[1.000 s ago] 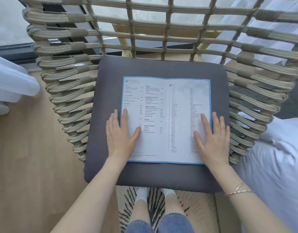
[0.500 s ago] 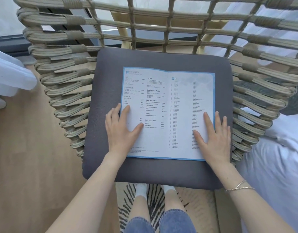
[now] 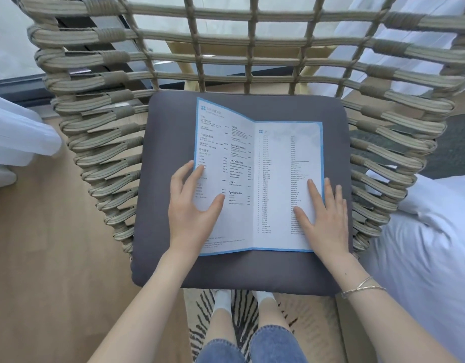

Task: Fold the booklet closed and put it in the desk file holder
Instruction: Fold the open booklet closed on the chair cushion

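A white booklet with a blue border and printed lists lies open on the dark grey seat cushion of a woven chair. Its left page is lifted along the centre fold; the right page lies flat. My left hand grips the lifted page's outer edge, fingers behind it and thumb on the front. My right hand rests flat with spread fingers on the lower part of the right page. No desk file holder is in view.
The woven rope chair rises around the cushion at back and sides. White bedding lies at the right, white fabric at the left. A wooden floor and a striped rug lie below, with my legs.
My left hand shifted from lying flat on the left page to holding its edge, and the left page has risen off the cushion. The right hand stays on the right page.
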The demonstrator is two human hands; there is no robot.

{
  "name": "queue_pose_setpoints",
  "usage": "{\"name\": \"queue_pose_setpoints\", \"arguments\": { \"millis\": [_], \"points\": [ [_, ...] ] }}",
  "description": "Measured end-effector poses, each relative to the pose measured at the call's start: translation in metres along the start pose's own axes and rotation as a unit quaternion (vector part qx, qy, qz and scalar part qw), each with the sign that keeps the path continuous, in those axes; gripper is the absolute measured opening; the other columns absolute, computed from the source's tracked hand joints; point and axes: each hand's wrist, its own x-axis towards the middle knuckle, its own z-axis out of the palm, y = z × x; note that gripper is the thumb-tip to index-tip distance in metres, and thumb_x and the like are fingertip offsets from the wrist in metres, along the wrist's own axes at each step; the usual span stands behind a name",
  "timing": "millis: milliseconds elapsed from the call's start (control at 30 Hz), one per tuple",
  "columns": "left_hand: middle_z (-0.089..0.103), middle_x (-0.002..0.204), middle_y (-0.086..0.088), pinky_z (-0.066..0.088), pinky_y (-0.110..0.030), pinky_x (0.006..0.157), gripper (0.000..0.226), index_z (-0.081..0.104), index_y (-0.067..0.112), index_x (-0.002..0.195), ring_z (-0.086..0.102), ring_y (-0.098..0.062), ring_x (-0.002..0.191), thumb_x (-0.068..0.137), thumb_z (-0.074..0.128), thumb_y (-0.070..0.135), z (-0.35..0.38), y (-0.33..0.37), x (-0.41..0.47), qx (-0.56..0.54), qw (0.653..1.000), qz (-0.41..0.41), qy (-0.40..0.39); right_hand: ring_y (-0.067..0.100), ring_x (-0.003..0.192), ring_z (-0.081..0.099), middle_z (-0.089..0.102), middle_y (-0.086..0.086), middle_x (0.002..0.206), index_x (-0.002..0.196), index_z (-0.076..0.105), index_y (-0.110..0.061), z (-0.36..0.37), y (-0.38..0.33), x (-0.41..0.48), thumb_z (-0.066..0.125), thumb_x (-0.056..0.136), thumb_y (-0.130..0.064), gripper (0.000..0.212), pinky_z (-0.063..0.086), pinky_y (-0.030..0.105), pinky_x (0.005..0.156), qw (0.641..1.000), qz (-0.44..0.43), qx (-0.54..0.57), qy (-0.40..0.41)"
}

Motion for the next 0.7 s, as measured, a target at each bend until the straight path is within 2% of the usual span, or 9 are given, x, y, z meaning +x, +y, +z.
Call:
{"name": "queue_pose_setpoints", "arguments": {
  "millis": [133,233,300,400,500,567,633,700],
  "points": [
    [0.049,0.140,-0.006,0.031,-0.008,0.104,0.056,0.058,0.008,0.130,0.042,-0.003,0.130,0.078,0.078,0.005,-0.002,0.028,-0.003,-0.016,0.999,0.032,-0.015,0.033,0.153,0.001,0.010,0.007,0.167,0.158,0.023,-0.030,-0.008,0.000,-0.001,0.048,0.099,-0.044,0.065,0.007,0.049,0.123,1.000,-0.004,0.010,-0.019],
    [0.050,0.140,-0.003,0.041,-0.025,0.105,0.054,0.058,0.008,0.132,0.042,-0.003,0.132,0.081,0.074,0.003,0.001,0.049,-0.007,-0.046,0.997,0.045,-0.037,0.030,0.154,0.002,0.012,0.006,0.167,0.158,0.022,-0.030,-0.014,0.001,0.001,0.043,0.102,-0.041,0.061,0.008,0.049,0.123,0.999,-0.003,0.041,-0.033],
    [0.050,0.140,0.000,0.043,-0.031,0.103,0.053,0.057,0.009,0.133,0.043,-0.002,0.132,0.082,0.073,0.003,0.006,0.062,-0.010,-0.065,0.994,0.054,-0.062,0.030,0.153,0.006,0.017,0.006,0.166,0.158,0.022,-0.028,-0.020,0.004,0.002,0.039,0.103,-0.040,0.058,0.012,0.050,0.122,0.996,-0.004,0.081,-0.032],
    [0.048,0.142,0.002,0.040,-0.022,0.105,0.055,0.054,0.013,0.136,0.041,0.000,0.133,0.084,0.072,0.005,0.018,0.080,-0.015,-0.084,0.988,0.074,-0.105,0.030,0.153,0.011,0.026,0.006,0.164,0.157,0.025,-0.027,-0.026,0.007,0.004,0.037,0.104,-0.036,0.055,0.016,0.048,0.121,0.990,-0.007,0.142,-0.025],
    [0.045,0.144,0.001,0.030,-0.011,0.106,0.058,0.050,0.016,0.140,0.038,0.001,0.135,0.086,0.070,0.010,0.032,0.093,-0.019,-0.093,0.981,0.092,-0.144,0.026,0.153,0.011,0.027,0.003,0.163,0.156,0.025,-0.029,-0.029,0.010,0.007,0.030,0.103,-0.039,0.055,0.012,0.040,0.121,0.981,-0.007,0.193,-0.031],
    [0.043,0.146,0.002,0.031,-0.016,0.109,0.059,0.045,0.018,0.143,0.036,-0.004,0.138,0.088,0.065,0.016,0.041,0.101,-0.021,-0.109,0.975,0.090,-0.172,0.022,0.153,0.010,0.025,-0.004,0.164,0.156,0.023,-0.032,-0.030,0.012,0.007,0.022,0.100,-0.045,0.057,0.008,0.032,0.121,0.973,-0.001,0.228,-0.040],
    [0.042,0.148,0.005,0.034,-0.027,0.112,0.057,0.040,0.023,0.146,0.036,-0.010,0.140,0.092,0.058,0.022,0.049,0.106,-0.023,-0.139,0.966,0.091,-0.200,0.021,0.153,0.009,0.021,-0.017,0.161,0.156,0.022,-0.033,-0.030,0.014,0.008,0.019,0.100,-0.046,0.058,0.006,0.024,0.117,0.963,0.008,0.265,-0.041],
    [0.040,0.150,0.012,0.030,-0.029,0.114,0.056,0.033,0.030,0.149,0.035,-0.010,0.140,0.096,0.050,0.026,0.057,0.108,-0.026,-0.160,0.956,0.095,-0.228,0.021,0.153,0.013,0.020,-0.019,0.160,0.156,0.023,-0.032,-0.031,0.015,0.010,0.019,0.101,-0.044,0.056,0.006,0.025,0.120,0.949,0.018,0.313,-0.032]
  ]
}}
